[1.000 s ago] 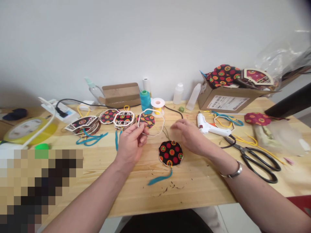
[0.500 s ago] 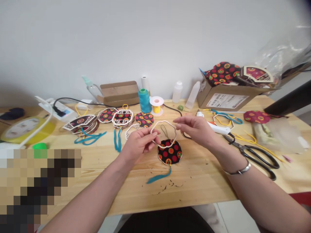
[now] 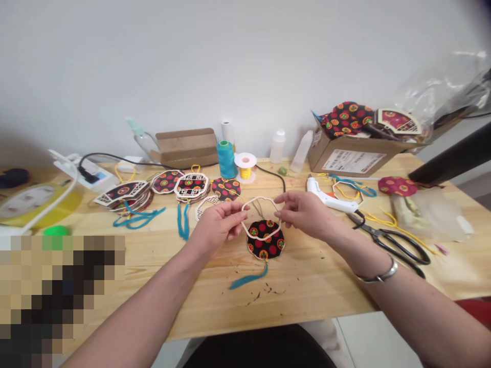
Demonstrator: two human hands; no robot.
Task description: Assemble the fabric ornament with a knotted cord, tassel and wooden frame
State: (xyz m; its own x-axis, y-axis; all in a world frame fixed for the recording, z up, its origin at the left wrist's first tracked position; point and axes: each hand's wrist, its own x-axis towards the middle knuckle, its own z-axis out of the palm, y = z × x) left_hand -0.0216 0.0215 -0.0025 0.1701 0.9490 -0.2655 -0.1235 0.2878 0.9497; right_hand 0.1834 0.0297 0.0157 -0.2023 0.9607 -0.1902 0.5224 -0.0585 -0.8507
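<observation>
Between my two hands is a thin, pale wooden frame (image 3: 264, 238) with a wavy outline. My left hand (image 3: 221, 221) pinches its left edge between thumb and fingers. At the right edge, the thumb and fingertips of my right hand (image 3: 301, 213) close on it. Below and partly behind the frame, a black floral fabric ornament (image 3: 264, 249) lies flat on the table, with a teal tassel (image 3: 249, 280) at its lower end. A cord loop (image 3: 258, 205) shows at its upper side, seen through the frame.
A white glue gun (image 3: 333, 200) and black-handled scissors (image 3: 399, 244) lie to the right. Stacked ornaments (image 3: 192, 186), a teal thread cone (image 3: 226, 159) and a yellow cord spool (image 3: 245, 168) stand behind. A cardboard box (image 3: 345, 158) sits at back right. Dark scraps (image 3: 264, 294) dot the table front.
My right hand has come in to the frame's right edge, and its fingers now hold it. The frame sits slightly lower over the ornament. The whole view has shifted slightly.
</observation>
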